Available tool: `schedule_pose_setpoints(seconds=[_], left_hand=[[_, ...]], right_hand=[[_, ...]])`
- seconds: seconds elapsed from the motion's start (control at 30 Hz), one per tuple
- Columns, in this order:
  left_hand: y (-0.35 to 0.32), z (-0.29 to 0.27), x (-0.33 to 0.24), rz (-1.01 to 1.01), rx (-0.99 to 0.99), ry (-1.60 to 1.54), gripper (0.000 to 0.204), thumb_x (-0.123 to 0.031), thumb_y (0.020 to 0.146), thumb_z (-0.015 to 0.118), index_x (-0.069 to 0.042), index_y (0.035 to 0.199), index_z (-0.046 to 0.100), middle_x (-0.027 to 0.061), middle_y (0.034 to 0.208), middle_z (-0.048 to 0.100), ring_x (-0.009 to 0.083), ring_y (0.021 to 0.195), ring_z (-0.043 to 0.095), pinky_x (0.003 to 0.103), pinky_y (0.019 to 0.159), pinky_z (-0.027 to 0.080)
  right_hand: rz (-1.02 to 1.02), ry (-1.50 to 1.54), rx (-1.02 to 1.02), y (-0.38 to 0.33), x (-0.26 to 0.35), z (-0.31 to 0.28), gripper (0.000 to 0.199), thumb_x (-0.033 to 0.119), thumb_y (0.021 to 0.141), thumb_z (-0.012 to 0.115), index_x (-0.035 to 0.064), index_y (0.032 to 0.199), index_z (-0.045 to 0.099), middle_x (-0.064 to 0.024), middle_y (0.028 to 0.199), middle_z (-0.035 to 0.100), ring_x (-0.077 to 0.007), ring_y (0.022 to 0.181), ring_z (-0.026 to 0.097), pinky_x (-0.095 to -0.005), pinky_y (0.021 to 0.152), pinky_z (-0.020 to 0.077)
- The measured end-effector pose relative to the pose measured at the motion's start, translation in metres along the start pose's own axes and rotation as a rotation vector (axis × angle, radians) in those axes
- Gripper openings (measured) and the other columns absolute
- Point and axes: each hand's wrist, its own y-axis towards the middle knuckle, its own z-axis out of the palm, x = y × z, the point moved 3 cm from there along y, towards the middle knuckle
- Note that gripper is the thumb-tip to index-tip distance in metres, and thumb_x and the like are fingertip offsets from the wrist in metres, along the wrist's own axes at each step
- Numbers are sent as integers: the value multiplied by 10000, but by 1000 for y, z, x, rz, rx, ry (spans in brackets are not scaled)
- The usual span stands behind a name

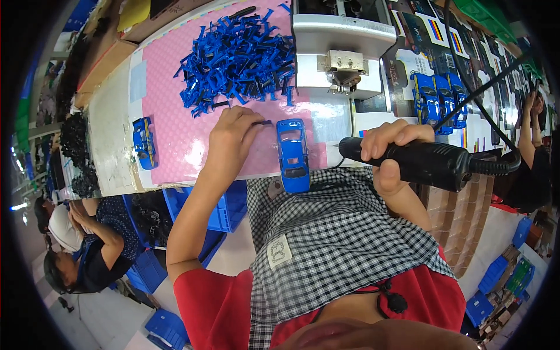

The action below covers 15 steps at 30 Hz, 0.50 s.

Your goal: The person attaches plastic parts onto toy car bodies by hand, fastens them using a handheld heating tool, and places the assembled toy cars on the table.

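Blue toy car shell (293, 153): on the worktop (114, 134) at its near edge, roof up, long axis running from far to near. Its far end is over the pink sheet (169, 87); its near end reaches past the edge toward the checked apron (326, 245). Pink shows through the windscreen and roof openings.

Left hand (230, 137): over the sheet, just left of the shell. Thumb and forefinger pinched together on a small dark strip (263, 122), which is near the shell's far left corner but apart from it.

Right hand (394, 151): fingers wrapped round a black corded power tool (429, 163), raised at the near edge right of the shell. Ribbed nose points left toward the shell, not touching; cable leaves the rear.

Farther out: heap of small blue and black parts (239, 61) on the sheet, toward the far edge. Metal fixture (344, 46) to the right of the heap. Second blue car (143, 143) near the worktop's near left corner. Three blue cars (429, 99) side by side to the right of the fixture. Blue crates (224, 210) below the near edge; a seated co-worker (105, 245) beyond the left end.
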Motion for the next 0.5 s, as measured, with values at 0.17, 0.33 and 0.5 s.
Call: schedule_pose_setpoints(seconds=[0.17,0.33,0.5], left_hand=[[16,6,-27,-93,33,-233,191,-12,774,652,-41,958,690,95,876,618,219,779,595,277,667,470],[17,18,-33,69,21,0,193,-17,765,667,-36,956,692,105,863,592,235,762,586,305,653,468],[17,15,-37,62,32,22,185,-11,769,667,-36,951,695,101,856,582,232,748,578,317,643,469]], right_hand=[[58,-62,-91,-1,0,3,486,320,801,723,114,982,322,-56,748,480,-146,594,505,-307,568,485],[39,-87,-66,-1,-2,-2,468,309,812,709,112,983,321,-60,751,481,-147,598,511,-306,572,491],[20,-62,-25,-4,1,-2,459,264,814,713,104,991,320,-66,769,486,-148,626,520,-309,594,500]])
